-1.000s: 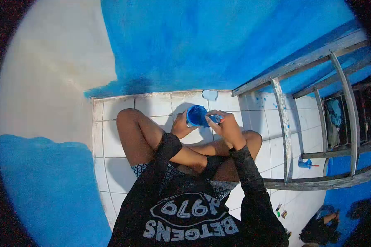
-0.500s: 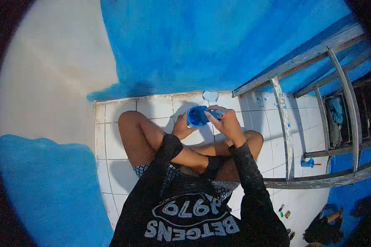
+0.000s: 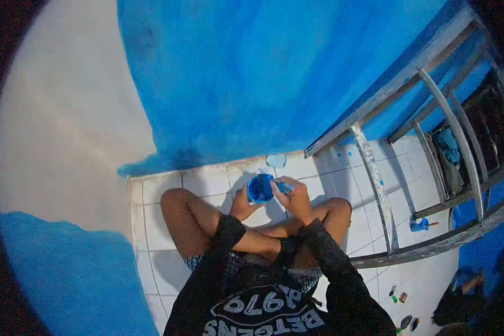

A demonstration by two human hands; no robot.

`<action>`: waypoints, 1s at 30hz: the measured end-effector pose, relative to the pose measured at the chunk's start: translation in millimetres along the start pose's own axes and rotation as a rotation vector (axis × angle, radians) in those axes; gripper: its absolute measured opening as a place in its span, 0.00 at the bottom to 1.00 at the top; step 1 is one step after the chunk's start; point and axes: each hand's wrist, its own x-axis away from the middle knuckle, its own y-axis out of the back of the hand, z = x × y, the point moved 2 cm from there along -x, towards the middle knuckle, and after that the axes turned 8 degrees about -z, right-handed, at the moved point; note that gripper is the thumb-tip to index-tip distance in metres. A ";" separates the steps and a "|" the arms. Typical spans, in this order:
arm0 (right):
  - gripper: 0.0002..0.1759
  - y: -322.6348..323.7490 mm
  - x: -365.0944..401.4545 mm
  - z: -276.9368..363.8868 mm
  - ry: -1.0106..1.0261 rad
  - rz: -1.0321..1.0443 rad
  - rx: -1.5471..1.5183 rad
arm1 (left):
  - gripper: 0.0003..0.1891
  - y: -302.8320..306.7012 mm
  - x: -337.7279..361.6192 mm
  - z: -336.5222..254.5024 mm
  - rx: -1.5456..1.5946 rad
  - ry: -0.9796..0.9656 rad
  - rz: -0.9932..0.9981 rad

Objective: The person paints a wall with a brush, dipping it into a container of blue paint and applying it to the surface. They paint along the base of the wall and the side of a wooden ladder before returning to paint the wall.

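Note:
I sit with knees bent on white floor tiles (image 3: 207, 182), facing a wall painted blue (image 3: 252, 73). My left hand (image 3: 242, 205) grips a small cup of blue paint (image 3: 260, 188) from below. My right hand (image 3: 292, 199) is at the cup's right rim, closed on a small blue-smeared tool, probably a brush (image 3: 283, 188); most of the tool is hidden by my fingers. Both arms wear black sleeves.
A grey paint-spattered ladder or metal frame (image 3: 375, 173) leans across the right side. An unpainted cream wall patch (image 3: 67, 129) is at left. A blue-stained scrap (image 3: 275, 161) lies by the wall. A small blue item (image 3: 419, 225) and small bits (image 3: 398, 294) lie on the tiles at right.
The view has tilted up, so my hands and the cup sit lower in frame and more blue wall shows. Both hands keep their hold.

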 end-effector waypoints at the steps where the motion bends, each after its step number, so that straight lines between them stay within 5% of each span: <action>1: 0.10 1.5 -0.8 6.2 0.062 -0.025 0.045 | 0.45 -2.4 0.2 7.0 -0.009 0.003 -0.021; 6: 0.09 1.8 8.1 2.0 -0.088 -0.066 0.008 | 0.44 -8.3 -0.5 15.1 0.141 0.087 0.042; 9: 0.08 4.9 13.6 -7.6 -0.023 -0.055 0.169 | 0.44 6.7 -2.3 -14.3 0.016 -0.017 0.015; 11: 0.07 8.0 10.5 7.2 0.143 -0.222 0.015 | 0.46 8.0 -2.4 -17.8 -0.008 -0.037 -0.016; 13: 0.07 7.9 16.9 2.8 -0.165 -0.175 -0.022 | 0.47 1.7 3.0 1.3 -0.068 -0.042 -0.023; 15: 0.07 8.9 19.7 2.5 -0.121 -0.143 0.037 | 0.55 0.6 1.5 2.6 -0.050 0.089 0.073; 30: 0.10 -0.5 31.1 -14.9 -0.053 -0.190 0.076 | 0.49 2.0 12.4 -5.0 -0.040 -0.096 -0.087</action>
